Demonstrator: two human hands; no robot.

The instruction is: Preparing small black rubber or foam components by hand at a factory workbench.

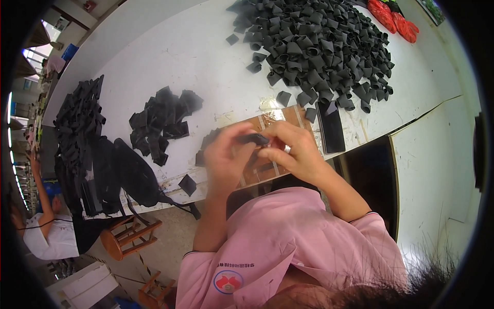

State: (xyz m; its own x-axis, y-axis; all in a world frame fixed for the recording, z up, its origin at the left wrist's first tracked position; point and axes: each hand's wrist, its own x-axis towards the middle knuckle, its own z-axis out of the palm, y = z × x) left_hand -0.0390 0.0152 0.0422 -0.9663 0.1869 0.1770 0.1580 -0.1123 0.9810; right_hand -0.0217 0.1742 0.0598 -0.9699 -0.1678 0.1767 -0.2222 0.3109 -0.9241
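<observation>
Between my two hands, above the near edge of the white table, is a small black fabric piece [253,138]. My left hand [226,157] is closed on its left side and slightly blurred. The thumb and fingers of my right hand [296,149] pinch its right end. Under the hands lies a brown board [251,178] crossed by strips of clear tape. A few black pieces show partly behind my left hand. One flat black piece [187,185] lies alone near the table edge, to the left of my left forearm.
A big heap of short black fabric tubes [319,51] covers the far side. Flat black pieces [159,121] lie mid-left, with another pile [80,116] and a black strapped item [135,172] beyond. A dark phone-like slab [331,129] lies right. A wooden stool [116,244] and another person [51,237] are left.
</observation>
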